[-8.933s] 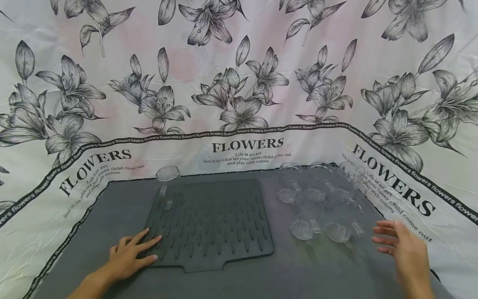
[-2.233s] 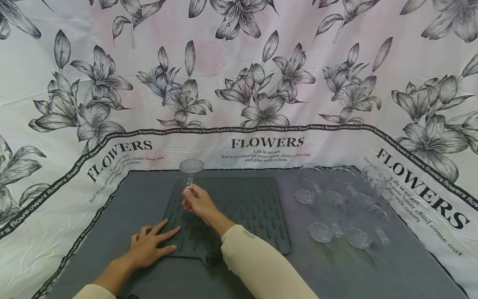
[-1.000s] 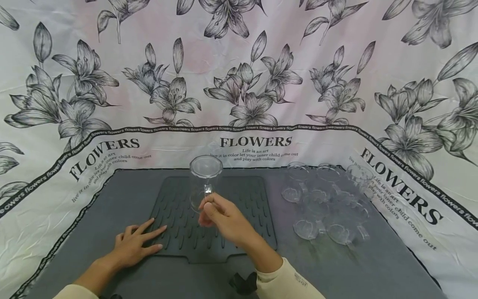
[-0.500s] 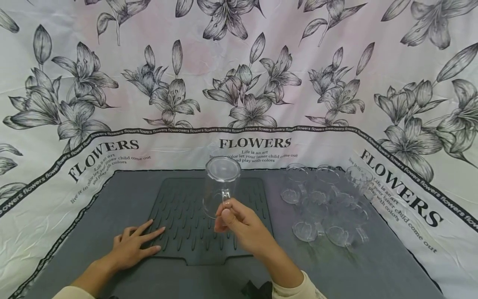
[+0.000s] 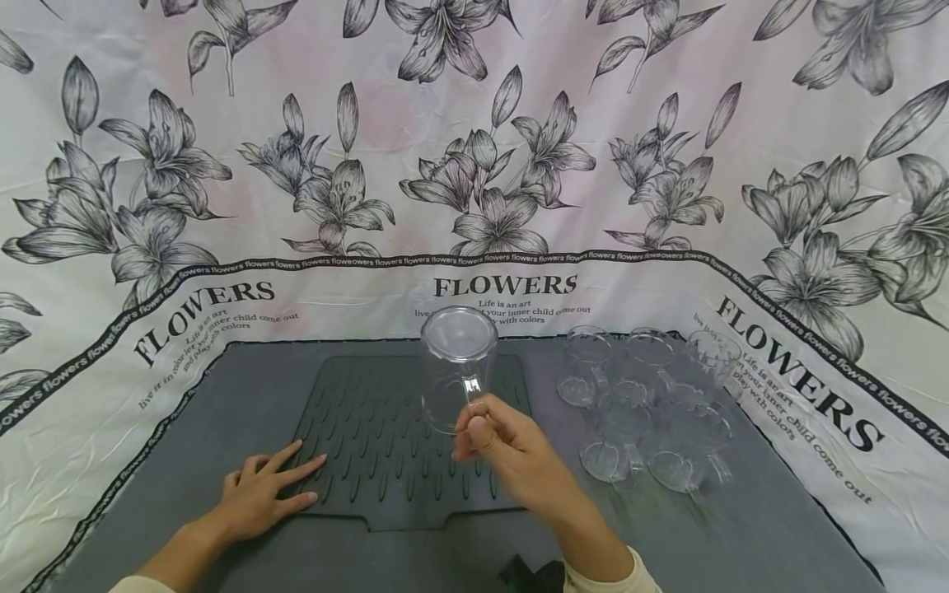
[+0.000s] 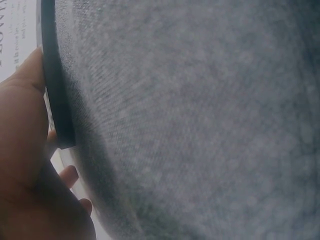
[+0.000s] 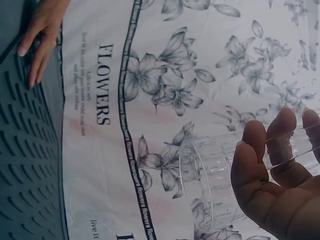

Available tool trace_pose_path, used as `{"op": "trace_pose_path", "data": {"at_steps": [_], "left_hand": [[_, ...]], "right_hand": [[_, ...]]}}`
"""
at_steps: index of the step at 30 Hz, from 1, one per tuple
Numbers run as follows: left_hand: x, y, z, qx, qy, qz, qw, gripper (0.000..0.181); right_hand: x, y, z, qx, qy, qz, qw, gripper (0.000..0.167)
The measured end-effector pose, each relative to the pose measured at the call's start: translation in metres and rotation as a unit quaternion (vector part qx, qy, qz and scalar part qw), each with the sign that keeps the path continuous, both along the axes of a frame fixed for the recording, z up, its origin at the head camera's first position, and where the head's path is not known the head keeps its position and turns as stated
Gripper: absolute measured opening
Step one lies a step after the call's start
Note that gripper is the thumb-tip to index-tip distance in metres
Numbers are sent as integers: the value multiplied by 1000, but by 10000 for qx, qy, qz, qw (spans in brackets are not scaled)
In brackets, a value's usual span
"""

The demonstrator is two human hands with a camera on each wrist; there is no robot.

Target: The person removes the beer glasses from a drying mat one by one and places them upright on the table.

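Observation:
My right hand (image 5: 515, 453) pinches the handle of a clear mug (image 5: 448, 379), holding it above the dark drying mat (image 5: 408, 502). The mug's thick round end is uppermost; I cannot tell surely whether that is the base. In the right wrist view the curled fingers (image 7: 250, 170) are beside the clear mug (image 7: 210, 185). My left hand (image 5: 255, 498) rests with spread fingers on the mat's left edge. The left wrist view shows the left hand (image 6: 25, 125) at the mat's dark edge (image 6: 57, 100).
Several clear mugs (image 5: 608, 457) stand grouped on the grey table (image 5: 296, 560), right of the mat. A floral-printed cloth (image 5: 348, 301) rises behind and at the sides. A black object (image 5: 532, 575) sits by the right sleeve (image 5: 611, 579).
My right hand, empty at the far right at first, has taken the mug from the mat's back left corner and carried it rightward. The left hand keeps its place on the mat's edge.

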State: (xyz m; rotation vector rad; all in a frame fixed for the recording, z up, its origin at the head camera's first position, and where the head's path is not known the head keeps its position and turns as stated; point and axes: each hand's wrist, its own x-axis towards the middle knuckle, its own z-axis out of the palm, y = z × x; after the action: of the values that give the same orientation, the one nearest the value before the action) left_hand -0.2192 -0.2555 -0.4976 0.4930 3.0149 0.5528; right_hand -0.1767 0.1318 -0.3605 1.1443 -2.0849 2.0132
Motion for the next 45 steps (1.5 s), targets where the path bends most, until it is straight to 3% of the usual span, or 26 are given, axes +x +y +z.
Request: {"op": "trace_pose_path", "data": {"at_steps": [11, 22, 32, 40, 45], "left_hand": [[1, -1, -4, 90, 96, -2, 9999, 59], [-1, -2, -5, 72, 194, -35, 9998, 58], [0, -2, -3, 106, -13, -25, 9999, 60], [0, -1, -3, 121, -6, -1, 9999, 60], [0, -1, -3, 121, -33, -18, 9999, 61]], "right_hand": [[0, 18, 6, -71, 305, -757, 9966, 16], [1, 38, 15, -46, 513, -1846, 9815, 15], [2, 44, 16, -154, 704, -2083, 9754, 14], [3, 44, 16, -346, 841, -2494, 9641, 6], [2, 44, 14, -241, 1080, -2286, 9672, 3]]}}
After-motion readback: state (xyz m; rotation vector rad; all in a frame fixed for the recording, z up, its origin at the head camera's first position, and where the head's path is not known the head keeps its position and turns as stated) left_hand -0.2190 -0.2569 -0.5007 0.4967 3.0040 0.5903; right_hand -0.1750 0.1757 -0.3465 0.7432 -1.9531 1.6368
